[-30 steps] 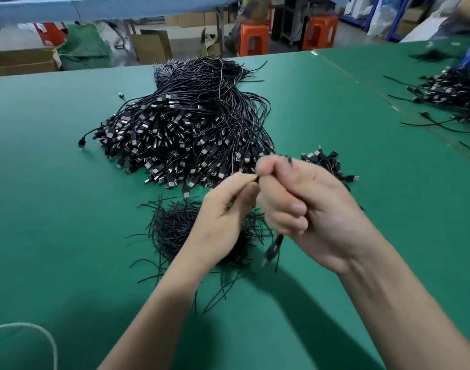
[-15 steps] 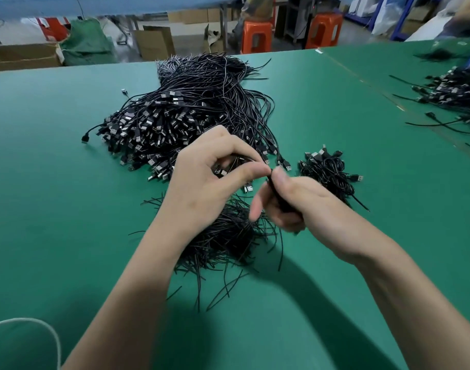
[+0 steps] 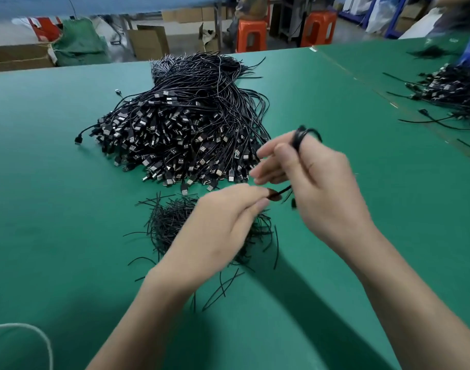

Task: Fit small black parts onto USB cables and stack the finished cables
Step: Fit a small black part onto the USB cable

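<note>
A big heap of black USB cables (image 3: pixel 180 134) lies on the green table (image 3: pixel 55 209). In front of it is a small pile of thin black ties (image 3: pixel 169 225). My left hand (image 3: pixel 223 222) pinches the end of a thin black tie (image 3: pixel 277 194) over that pile. My right hand (image 3: pixel 316 182) holds a coiled black cable (image 3: pixel 303 136) between thumb and forefinger, its other fingers spread; it is blurred by motion. The tie runs from my left fingertips toward my right palm. My right hand hides the small stack of bundled cables seen earlier.
Another cable heap (image 3: pixel 452 89) lies at the far right on the adjoining table. A white cord (image 3: pixel 36 337) curves at the bottom left. Orange stools (image 3: pixel 251 36) and cardboard boxes (image 3: pixel 148 41) stand beyond the table's far edge.
My right hand rose and moved right with the coiled cable. My left hand dropped from the cable heap toward the tie pile and now pinches a tie end.
</note>
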Demonstrator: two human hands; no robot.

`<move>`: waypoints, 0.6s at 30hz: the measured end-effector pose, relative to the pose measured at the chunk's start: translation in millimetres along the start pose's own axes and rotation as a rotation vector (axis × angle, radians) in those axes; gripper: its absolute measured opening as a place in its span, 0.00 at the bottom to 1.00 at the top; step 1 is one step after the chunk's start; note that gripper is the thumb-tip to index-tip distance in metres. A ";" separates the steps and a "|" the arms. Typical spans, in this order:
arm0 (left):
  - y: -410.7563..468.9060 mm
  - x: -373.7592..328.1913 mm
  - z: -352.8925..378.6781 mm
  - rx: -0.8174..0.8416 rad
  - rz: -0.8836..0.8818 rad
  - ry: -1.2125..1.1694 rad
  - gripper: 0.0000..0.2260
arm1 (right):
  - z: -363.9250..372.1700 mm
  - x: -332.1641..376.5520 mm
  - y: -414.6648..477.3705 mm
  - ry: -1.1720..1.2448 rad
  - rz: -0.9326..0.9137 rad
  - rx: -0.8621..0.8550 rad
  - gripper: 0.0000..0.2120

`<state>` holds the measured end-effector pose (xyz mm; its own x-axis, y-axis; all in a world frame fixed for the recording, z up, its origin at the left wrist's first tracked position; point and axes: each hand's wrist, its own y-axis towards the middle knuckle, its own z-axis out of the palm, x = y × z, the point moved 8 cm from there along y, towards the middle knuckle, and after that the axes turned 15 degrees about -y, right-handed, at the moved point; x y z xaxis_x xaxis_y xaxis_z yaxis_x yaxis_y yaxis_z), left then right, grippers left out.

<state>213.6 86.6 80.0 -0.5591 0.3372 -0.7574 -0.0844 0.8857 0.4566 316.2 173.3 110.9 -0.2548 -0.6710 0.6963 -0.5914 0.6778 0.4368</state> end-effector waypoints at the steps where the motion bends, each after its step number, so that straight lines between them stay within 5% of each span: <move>1: 1.3 -4.0 -9.2 -0.038 0.024 0.065 0.09 | 5.0 -0.5 -2.2 -0.183 -0.009 0.034 0.13; 3: 3.5 -9.3 -26.9 -0.104 0.029 0.131 0.08 | 17.9 -3.6 -8.0 -0.436 -0.016 0.137 0.16; 5: 3.7 -9.1 -40.3 -0.161 -0.015 0.062 0.05 | 28.5 -6.8 -13.3 -0.436 -0.008 0.212 0.19; 8: 0.6 0.0 -43.1 -0.192 -0.113 -0.167 0.05 | 50.3 -17.6 -22.9 0.068 0.160 0.433 0.25; 11: -4.3 12.3 -37.3 -0.222 -0.163 -0.299 0.06 | 65.9 -14.6 -34.0 0.494 0.280 0.674 0.19; 14: -7.0 23.8 -30.1 -0.246 -0.207 -0.462 0.06 | 65.5 -8.5 -44.4 0.537 0.195 0.796 0.13; 18: -8.1 30.4 -11.3 -0.008 -0.243 -0.543 0.10 | 61.1 -3.4 -51.6 0.464 0.106 0.859 0.15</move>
<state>188.0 86.0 58.6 -0.0215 0.2419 -0.9701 -0.1649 0.9561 0.2421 300.8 122.2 51.2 -0.1212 -0.3099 0.9430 -0.9850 0.1552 -0.0756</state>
